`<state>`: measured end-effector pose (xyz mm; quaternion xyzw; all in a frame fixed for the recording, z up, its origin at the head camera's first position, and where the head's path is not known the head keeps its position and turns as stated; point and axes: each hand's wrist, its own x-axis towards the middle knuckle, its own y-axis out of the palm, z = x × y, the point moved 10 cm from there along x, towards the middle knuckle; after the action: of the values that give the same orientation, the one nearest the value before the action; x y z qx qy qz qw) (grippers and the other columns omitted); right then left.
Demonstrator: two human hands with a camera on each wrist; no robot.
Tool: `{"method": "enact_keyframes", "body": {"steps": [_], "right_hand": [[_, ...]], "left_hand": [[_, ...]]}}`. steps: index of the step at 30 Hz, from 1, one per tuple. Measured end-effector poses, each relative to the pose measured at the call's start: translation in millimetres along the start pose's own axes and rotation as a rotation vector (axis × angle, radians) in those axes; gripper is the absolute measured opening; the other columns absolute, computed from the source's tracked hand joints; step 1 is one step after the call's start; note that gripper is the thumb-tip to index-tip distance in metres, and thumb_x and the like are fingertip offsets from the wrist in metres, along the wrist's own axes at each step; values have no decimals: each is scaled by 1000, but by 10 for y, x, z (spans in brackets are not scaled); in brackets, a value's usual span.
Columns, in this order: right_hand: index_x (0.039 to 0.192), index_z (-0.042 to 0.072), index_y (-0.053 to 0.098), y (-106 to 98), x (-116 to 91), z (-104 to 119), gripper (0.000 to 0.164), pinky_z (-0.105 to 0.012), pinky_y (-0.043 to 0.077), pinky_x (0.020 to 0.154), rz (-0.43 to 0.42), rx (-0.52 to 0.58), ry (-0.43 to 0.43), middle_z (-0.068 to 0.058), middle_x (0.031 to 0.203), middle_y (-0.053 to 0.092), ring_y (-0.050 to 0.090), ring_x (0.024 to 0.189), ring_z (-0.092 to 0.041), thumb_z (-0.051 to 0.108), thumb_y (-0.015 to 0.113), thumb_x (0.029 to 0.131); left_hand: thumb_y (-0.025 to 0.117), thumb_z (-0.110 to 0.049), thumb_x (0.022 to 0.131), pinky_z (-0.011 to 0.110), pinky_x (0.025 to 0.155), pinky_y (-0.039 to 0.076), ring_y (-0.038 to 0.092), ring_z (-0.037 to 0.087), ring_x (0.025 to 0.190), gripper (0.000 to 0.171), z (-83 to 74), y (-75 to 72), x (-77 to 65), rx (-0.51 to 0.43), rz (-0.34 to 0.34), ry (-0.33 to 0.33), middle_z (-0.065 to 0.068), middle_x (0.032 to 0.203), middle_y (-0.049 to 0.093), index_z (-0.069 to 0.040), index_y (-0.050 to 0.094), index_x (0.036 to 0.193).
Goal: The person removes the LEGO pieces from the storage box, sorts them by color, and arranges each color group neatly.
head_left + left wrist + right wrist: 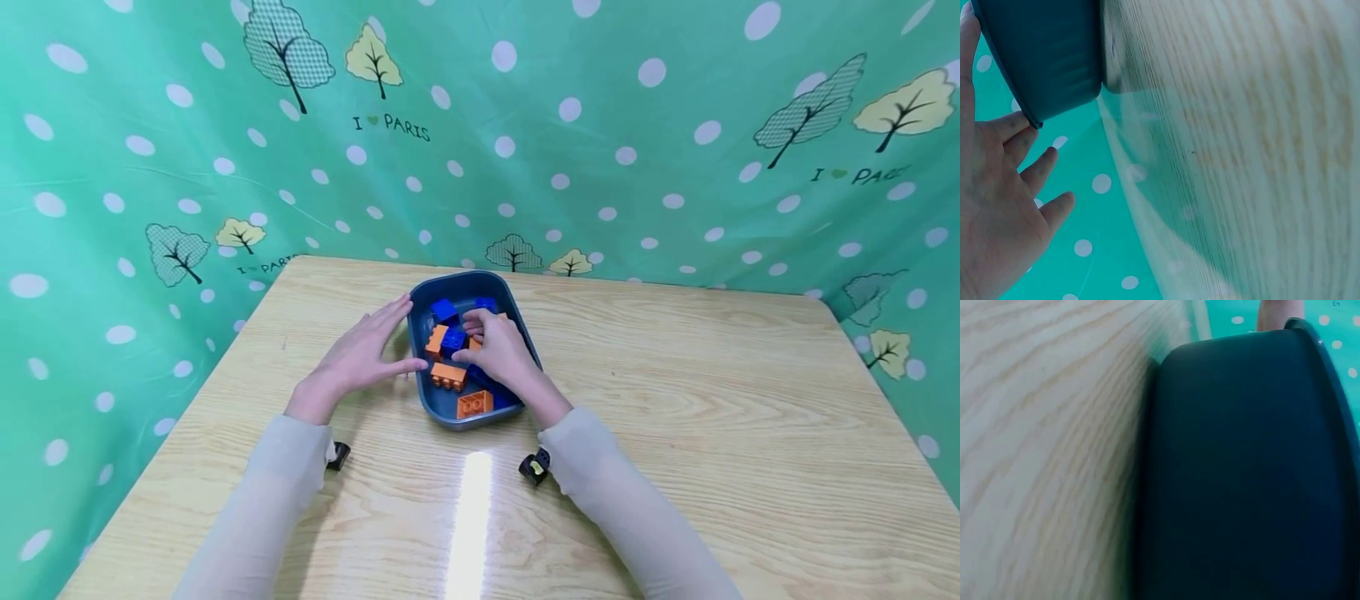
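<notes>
A dark blue bin (438, 417) on the table holds several orange and blue toy building bricks. My left hand (358, 354) is at its left side, fingers and thumb spread, fingertips right at the rim. In the left wrist view, the left hand (1004, 194) has fingers against the bin's rim (1038, 125). Inside the bin, my right hand (498, 346) reaches down with bent fingers. Its thumb and fingertips are beside a blue brick (453, 342); I cannot tell whether they pinch it. An orange brick (448, 377) lies just below. The bin's outer wall (1241, 469) fills much of the right wrist view.
Nearer the front of the bin lies another orange brick (475, 405), and toward the back a blue brick (445, 312). The wooden table (712, 400) extends to both sides. Behind it hangs a green dotted curtain (637, 192). A bright reflection crosses the tabletop in front.
</notes>
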<state>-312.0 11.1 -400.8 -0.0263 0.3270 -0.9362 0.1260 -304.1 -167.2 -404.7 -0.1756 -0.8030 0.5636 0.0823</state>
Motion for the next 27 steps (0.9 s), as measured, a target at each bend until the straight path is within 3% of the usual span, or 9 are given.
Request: {"method": "enact_keyframes", "body": {"steps": [5, 17, 27], "right_hand": [[134, 6, 56, 5, 28, -36, 57, -35, 54, 105, -17, 1, 10, -11, 128, 66, 66, 118, -23, 17, 80, 85], [127, 8, 60, 85, 106, 80, 47, -34, 56, 101, -40, -81, -59, -8, 120, 68, 67, 109, -21, 16, 80, 85], [123, 8, 62, 69, 112, 64, 41, -33, 57, 100, -50, -45, -53, -8, 119, 68, 67, 109, -21, 15, 78, 87]], "left_hand": [[58, -74, 84, 53, 128, 13, 13, 31, 157, 106, -16, 19, 11, -5, 4, 4, 3, 170, 7, -21, 11, 162], [58, -75, 84, 55, 128, 14, 14, 32, 156, 107, 20, -9, 16, -8, 2, 1, 4, 170, 7, -19, 11, 162], [59, -73, 84, 54, 128, 13, 13, 32, 156, 106, 24, 4, 25, -19, 15, 1, 3, 171, 6, -20, 10, 162]]}}
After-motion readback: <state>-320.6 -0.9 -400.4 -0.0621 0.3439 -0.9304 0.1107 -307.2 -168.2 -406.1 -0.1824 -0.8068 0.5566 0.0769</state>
